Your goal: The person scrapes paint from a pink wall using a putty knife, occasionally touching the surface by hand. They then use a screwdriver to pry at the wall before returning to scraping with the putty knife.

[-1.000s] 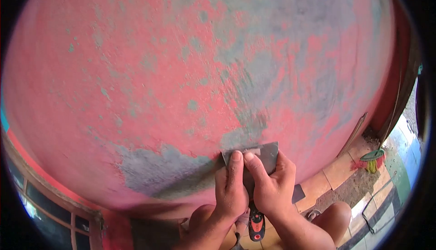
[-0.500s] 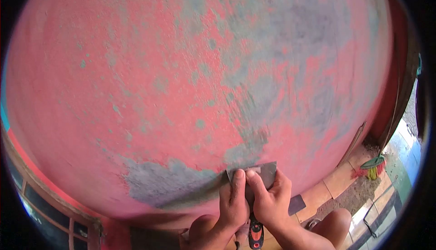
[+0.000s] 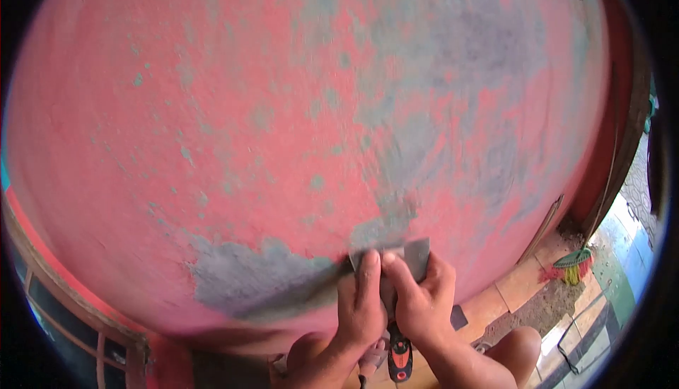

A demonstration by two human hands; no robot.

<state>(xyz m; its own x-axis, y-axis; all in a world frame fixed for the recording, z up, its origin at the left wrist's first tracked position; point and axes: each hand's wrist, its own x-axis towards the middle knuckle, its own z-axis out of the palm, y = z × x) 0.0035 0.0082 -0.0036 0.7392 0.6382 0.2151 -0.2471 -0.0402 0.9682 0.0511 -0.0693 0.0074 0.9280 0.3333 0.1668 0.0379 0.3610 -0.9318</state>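
Observation:
Both my hands hold one wide scraper, its flat metal blade [image 3: 419, 256] against the lower part of a pink wall [image 3: 262, 170]. My left hand [image 3: 362, 308] is closed on the blade's left side, thumb pointing up along it. My right hand [image 3: 426, 308] grips the right side, its thumb pressed on the blade near the other thumb. Below the hands hangs the scraper's black and orange handle [image 3: 400, 362]. Just above the blade edge is a grey-green bare patch [image 3: 385, 230]. A larger grey patch [image 3: 247, 276] lies to the left.
A broom [image 3: 574, 265] with red and yellow bristles leans at the right, beside a pile of dirt [image 3: 541, 310] on the tiled floor. Thin sticks [image 3: 543, 228] rest at the wall's foot. A paned wooden frame [image 3: 88, 329] stands lower left. My bent knees flank my arms.
My view has shifted slightly, so the wall marks sit a little higher. My hands and the scraper appear slightly higher too, with hardly any movement against the wall.

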